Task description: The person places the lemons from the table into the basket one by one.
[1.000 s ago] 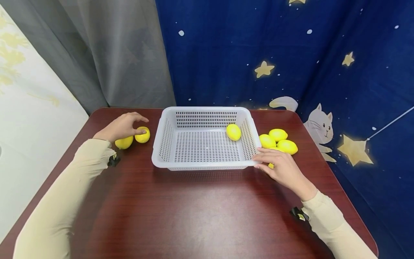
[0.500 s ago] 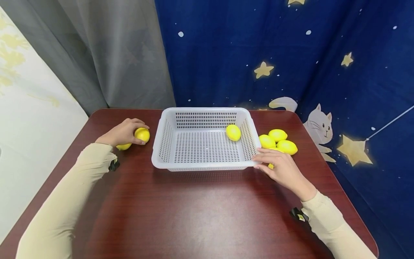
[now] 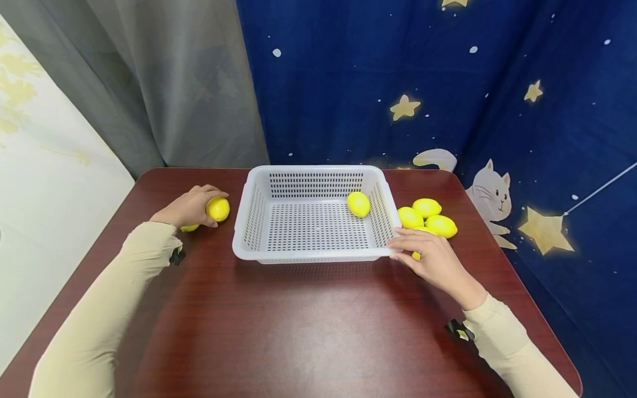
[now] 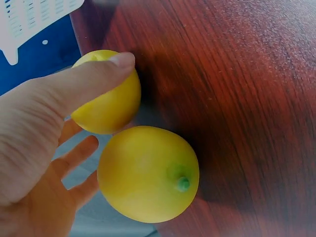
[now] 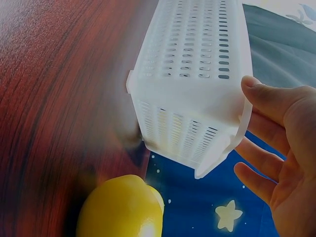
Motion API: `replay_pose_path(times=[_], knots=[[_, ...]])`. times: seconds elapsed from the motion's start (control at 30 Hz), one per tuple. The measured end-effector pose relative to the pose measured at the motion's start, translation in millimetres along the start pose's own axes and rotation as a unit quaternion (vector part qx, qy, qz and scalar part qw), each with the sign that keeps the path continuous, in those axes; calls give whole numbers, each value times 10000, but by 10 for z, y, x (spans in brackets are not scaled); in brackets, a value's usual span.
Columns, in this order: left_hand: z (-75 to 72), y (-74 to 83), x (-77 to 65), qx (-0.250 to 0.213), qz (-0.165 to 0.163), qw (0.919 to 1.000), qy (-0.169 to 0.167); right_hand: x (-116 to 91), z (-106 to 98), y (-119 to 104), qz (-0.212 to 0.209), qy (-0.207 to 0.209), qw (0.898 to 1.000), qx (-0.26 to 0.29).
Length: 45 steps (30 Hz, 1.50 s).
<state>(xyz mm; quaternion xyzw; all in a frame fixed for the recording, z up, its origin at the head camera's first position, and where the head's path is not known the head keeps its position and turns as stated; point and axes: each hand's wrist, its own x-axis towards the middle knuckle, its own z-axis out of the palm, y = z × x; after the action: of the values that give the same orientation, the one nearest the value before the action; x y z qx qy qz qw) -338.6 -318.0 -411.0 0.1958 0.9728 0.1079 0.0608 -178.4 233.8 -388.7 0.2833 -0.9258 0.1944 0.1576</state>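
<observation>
On the table's left side my left hand (image 3: 185, 210) has its thumb and fingers around a lemon (image 3: 219, 209). Behind that hand, mostly hidden in the head view, lies a second lemon (image 4: 148, 175); the left wrist view shows its green stem end. A white perforated plastic basket (image 3: 318, 254) stands in the middle, with one lemon (image 3: 358, 204) at the right of its floor. My right hand (image 3: 433, 257) holds the basket's rim at the near right corner, thumb on one side and fingers on the other, as the right wrist view shows.
Several lemons (image 3: 441, 226) lie grouped right of the basket, one partly covered by my right hand. The dark red wooden table (image 3: 318, 331) ends at a grey curtain (image 3: 199, 83) and a blue starry curtain (image 3: 348, 83).
My left hand has come down onto the lemon beside the basket and closed its fingers around it. My right hand has stayed at the basket's corner.
</observation>
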Motion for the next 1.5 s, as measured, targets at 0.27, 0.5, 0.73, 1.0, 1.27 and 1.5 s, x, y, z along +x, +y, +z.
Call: replay_pose_path(times=[0.27, 0.5, 0.73, 1.0, 1.27, 1.5], knots=[[9, 48, 8, 59, -27, 10000, 54, -2, -1, -3, 56, -32, 10000, 25], [30, 74, 21, 149, -30, 9998, 119, -4, 14, 7, 48, 3, 10000, 6], [50, 54, 26, 186, 18, 9996, 216, -6, 23, 11, 18, 33, 10000, 12], [-83, 96, 58, 144, -43, 9995, 279, -5, 23, 12, 26, 37, 10000, 8], [-445, 246, 77, 95, -27, 9993, 370, 2, 22, 11, -21, 38, 10000, -17], [-628, 396, 82, 9, 57, 9990, 452, -5, 19, -1, 3, 46, 10000, 15]])
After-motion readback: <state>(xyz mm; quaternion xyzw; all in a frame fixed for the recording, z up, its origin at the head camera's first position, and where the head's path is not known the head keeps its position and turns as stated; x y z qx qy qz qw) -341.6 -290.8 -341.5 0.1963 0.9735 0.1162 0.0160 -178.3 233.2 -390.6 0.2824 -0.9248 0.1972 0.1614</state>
